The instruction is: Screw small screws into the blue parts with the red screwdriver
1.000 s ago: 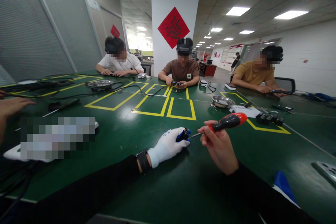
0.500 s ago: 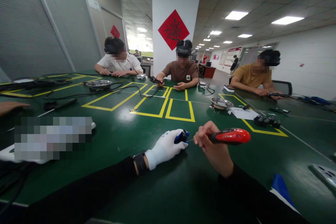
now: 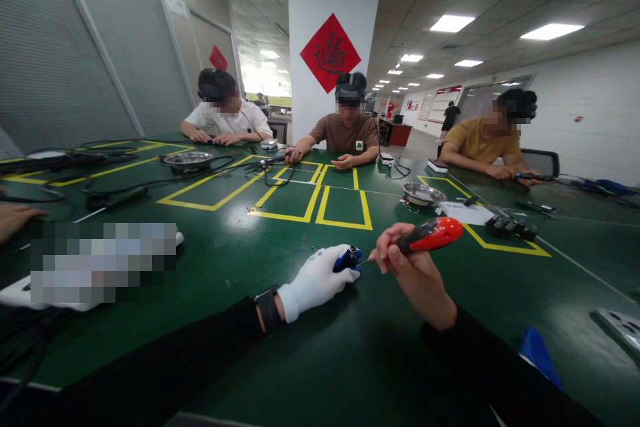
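My left hand, in a white glove with blue fingertips, is closed around a small black cylindrical part just above the green table. Bare, my right hand grips a red and black screwdriver near the front of its handle. The thin shaft points left and meets the right side of the black part. Its tip is hidden at the gloved fingers, so I cannot tell what it sits in.
Metal bowls stand across the table, with paper and black parts at right. A power strip, partly blurred out, lies left. A blue and white glove rests at right. Three people sit opposite.
The screwdriver's handle has risen at its far end and swung slightly left, with my right wrist turning. My left hand keeps its hold almost in place. The middle person's hand has shifted left.
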Action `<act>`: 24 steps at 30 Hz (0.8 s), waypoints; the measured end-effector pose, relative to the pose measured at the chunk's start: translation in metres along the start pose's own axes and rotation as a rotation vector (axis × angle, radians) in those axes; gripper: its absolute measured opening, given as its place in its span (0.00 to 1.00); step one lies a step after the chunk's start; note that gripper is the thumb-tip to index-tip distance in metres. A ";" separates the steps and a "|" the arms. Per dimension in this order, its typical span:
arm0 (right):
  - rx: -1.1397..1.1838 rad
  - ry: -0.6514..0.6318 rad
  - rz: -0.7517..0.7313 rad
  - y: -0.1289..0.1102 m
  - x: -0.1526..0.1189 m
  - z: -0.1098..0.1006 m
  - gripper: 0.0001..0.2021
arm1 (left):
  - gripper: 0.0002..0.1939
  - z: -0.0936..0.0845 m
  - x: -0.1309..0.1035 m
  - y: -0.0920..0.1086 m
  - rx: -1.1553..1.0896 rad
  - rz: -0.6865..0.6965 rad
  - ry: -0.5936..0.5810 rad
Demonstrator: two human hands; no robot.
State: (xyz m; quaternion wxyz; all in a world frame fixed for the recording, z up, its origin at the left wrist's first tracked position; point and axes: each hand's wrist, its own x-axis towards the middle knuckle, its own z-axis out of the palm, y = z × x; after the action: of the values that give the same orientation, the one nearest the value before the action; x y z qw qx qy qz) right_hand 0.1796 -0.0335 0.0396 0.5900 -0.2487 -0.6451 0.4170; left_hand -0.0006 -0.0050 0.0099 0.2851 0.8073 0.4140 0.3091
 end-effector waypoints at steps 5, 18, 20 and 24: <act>-0.248 -0.009 -0.056 -0.003 -0.004 0.002 0.10 | 0.11 0.001 0.000 -0.001 0.022 0.003 0.013; -0.477 0.066 -0.138 0.004 -0.013 0.001 0.06 | 0.17 0.006 0.002 -0.009 0.009 0.035 0.040; -0.590 0.063 -0.166 0.005 -0.015 -0.004 0.05 | 0.18 0.007 0.001 -0.010 0.010 0.023 0.037; -0.517 0.078 -0.087 0.008 -0.020 -0.004 0.06 | 0.19 0.008 0.002 -0.012 0.006 0.022 0.042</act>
State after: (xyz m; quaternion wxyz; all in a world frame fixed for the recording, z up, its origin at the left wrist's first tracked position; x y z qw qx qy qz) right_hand 0.1855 -0.0441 0.0219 0.5486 -0.3790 -0.7171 0.2027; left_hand 0.0002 0.0007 -0.0031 0.2704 0.8061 0.4119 0.3279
